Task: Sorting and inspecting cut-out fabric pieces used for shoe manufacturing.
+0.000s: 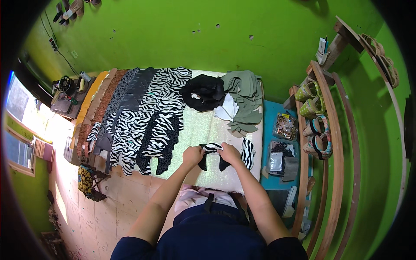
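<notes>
Near the table's six-o'clock edge, both hands—left hand, right hand—each keep a closed grip on one zebra-striped cloth piece, stretched between them, apparently to flatten it.

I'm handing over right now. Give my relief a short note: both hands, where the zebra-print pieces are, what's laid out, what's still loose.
Left hand and right hand: both grip one zebra-print cut piece with black backing, at the table's near edge.
Another zebra-print piece lies just right of the hands.
Done: rows of zebra-print pieces laid overlapping on the left.
Left: black fabric pile and olive fabric pile at the far side appear unsorted.
</notes>
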Demonstrator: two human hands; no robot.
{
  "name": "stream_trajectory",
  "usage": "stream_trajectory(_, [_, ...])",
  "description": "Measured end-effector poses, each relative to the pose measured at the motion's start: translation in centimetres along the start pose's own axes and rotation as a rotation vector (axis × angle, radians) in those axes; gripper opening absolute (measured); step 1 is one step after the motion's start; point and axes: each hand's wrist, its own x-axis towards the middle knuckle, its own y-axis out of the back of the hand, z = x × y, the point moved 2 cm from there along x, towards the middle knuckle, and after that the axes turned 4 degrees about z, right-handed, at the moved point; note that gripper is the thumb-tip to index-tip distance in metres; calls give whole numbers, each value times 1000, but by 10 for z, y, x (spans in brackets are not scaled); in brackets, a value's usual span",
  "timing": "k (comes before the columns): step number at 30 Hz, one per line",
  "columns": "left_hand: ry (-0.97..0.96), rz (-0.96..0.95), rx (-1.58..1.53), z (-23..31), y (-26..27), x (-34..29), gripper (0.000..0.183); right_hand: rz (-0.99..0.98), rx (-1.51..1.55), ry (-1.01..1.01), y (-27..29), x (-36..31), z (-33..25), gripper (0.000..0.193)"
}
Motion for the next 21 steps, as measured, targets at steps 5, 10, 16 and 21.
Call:
stream_trajectory(5, [-81,36,87,-2,-2,1,27,12,1,-35,-1,-3,-2,39])
stream_trajectory(10, [-92,231,106,5,-7,-7,26,340,-95,135,-5,-10,0,41])
stream_trajectory(16, [-260,257,35,11,-12,-8,35,286,-136,71,-5,-8,-4,38])
stream_trajectory(21, [-171,136,81,4,-13,5,26,181,-95,19,-5,0,-4,33])
